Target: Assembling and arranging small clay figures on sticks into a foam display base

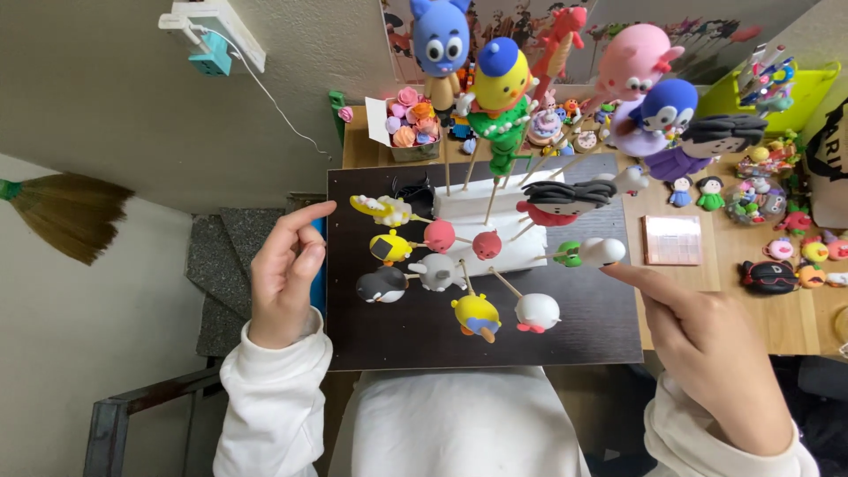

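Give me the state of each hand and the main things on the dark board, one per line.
Left hand: empty, fingers loosely curled, index finger out at the board's left edge.
Right hand: empty, index finger pointing at the white figure.
White figure: on a stick, tilted sideways.
White foam block: on the dark board, stuck full of sticks.

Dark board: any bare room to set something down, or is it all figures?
Bare strip on the dark board along its near edge, below the yellow figure and white figure, between left hand and right hand. Crowded around the white foam block and the far tabletop.
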